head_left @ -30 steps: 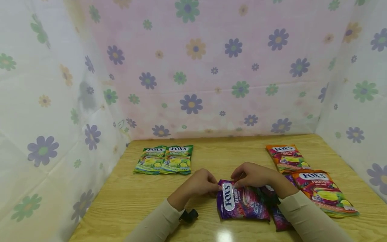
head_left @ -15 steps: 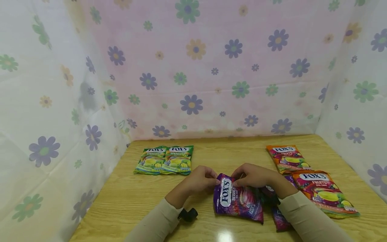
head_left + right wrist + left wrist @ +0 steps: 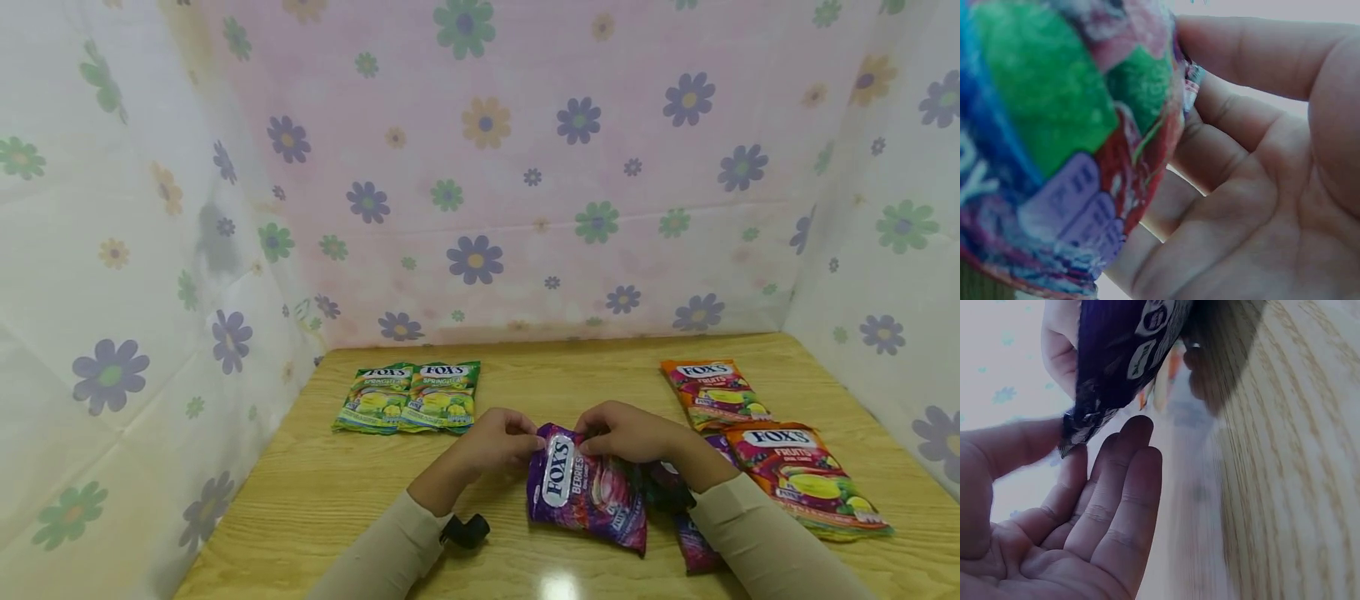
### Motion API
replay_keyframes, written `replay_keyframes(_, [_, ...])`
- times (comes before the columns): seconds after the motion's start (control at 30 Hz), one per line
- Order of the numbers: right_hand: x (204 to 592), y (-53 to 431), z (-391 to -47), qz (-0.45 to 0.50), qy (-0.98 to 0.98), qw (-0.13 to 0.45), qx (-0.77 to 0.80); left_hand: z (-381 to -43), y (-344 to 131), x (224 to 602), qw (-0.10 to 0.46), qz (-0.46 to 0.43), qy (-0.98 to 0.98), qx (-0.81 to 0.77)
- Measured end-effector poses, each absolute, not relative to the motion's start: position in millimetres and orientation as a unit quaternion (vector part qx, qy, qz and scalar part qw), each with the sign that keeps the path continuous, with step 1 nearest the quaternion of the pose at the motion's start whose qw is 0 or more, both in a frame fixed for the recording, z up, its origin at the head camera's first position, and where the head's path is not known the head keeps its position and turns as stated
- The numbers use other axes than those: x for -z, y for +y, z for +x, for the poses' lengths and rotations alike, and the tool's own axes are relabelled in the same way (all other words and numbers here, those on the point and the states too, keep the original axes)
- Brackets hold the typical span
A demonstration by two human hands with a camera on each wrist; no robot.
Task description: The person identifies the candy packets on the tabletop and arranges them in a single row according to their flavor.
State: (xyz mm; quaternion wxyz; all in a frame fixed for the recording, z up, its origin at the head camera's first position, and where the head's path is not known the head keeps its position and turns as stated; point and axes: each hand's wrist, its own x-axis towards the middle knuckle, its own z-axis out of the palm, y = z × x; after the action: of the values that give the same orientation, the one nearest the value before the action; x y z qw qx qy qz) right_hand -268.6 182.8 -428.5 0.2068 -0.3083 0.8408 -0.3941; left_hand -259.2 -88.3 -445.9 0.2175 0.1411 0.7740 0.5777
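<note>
A purple bag of berry candy point(image 3: 588, 492) is held up at an angle between both hands near the table's front. With thumb and forefinger my left hand point(image 3: 498, 443) pinches its top left corner; in the left wrist view that corner of the candy bag point(image 3: 1116, 369) sits between thumb and forefinger, the other fingers extended below. My right hand point(image 3: 630, 433) pinches the bag's far edge, and in the right wrist view the candy bag point(image 3: 1072, 137) bulges beside the palm, its edge between thumb and fingers.
Two green spring tea candy bags point(image 3: 408, 398) lie side by side at the back left of the wooden table point(image 3: 315, 517). On the right lie an orange fruit candy bag point(image 3: 716, 392) and another fruit candy bag point(image 3: 806, 479), overlapping a purple bag point(image 3: 697, 546). Floral cloth point(image 3: 525, 167) encloses the table.
The purple candy bag has shifted slightly left and away from me, tilting so its right end swings nearer. My left hand moved a little up with its corner; the right hand stays nearly in place.
</note>
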Motion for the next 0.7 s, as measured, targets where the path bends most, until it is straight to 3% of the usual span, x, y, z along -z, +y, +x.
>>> replay_keyframes(0.7, [419.2, 181.6, -268.3, -0.226, 0.831, 0.149, 0.486, -266.9, -95.3, 447.7, 0.275, 0.126, 0.727, -0.617])
